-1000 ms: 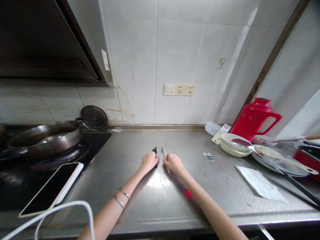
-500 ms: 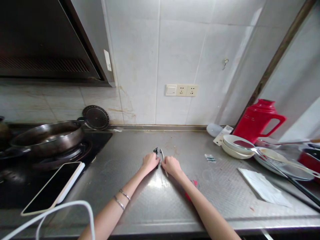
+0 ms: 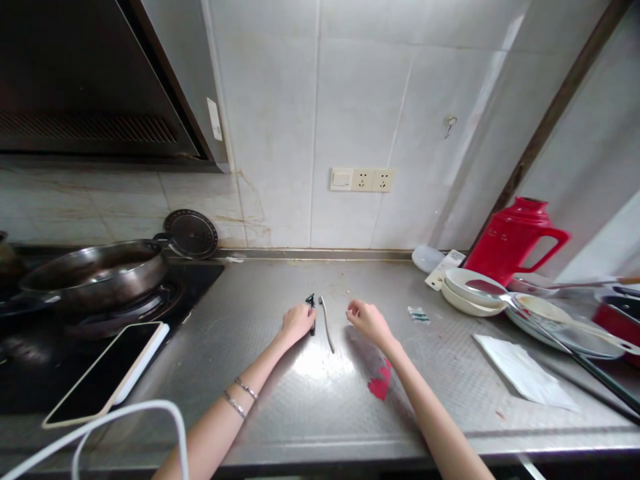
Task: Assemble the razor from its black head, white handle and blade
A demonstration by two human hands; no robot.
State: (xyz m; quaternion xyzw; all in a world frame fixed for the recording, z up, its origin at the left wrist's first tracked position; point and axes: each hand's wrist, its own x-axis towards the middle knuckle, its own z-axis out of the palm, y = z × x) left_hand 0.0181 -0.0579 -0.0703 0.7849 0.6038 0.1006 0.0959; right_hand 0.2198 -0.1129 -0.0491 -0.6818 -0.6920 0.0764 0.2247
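Note:
My left hand (image 3: 297,321) is closed around the handle of a dark razor-like tool (image 3: 311,301) with a T-shaped head, which lies on the steel counter. Just right of it rests a slim, pale, slightly curved stick (image 3: 327,325) with a small dark head, perhaps a toothbrush. Nothing touches that stick. My right hand (image 3: 370,322) hovers to the right of the stick, its fingers loosely bent and a little apart, with nothing visible in them. A torn red scrap (image 3: 380,383) lies near my right forearm. Farther right is a small clear packet (image 3: 419,315) with dark strips.
On the left, a pan (image 3: 100,273) stands on the stove beside a phone (image 3: 107,377), with a white cable (image 3: 150,405) in front. To the right are stacked bowls (image 3: 470,303), a red thermos jug (image 3: 515,240), a ladle (image 3: 545,330) and a white napkin (image 3: 525,373).
My right hand has let go of the pale stick and moved right, uncovering the stick and more of the red scrap. My left hand has shifted slightly left with the razor-like tool.

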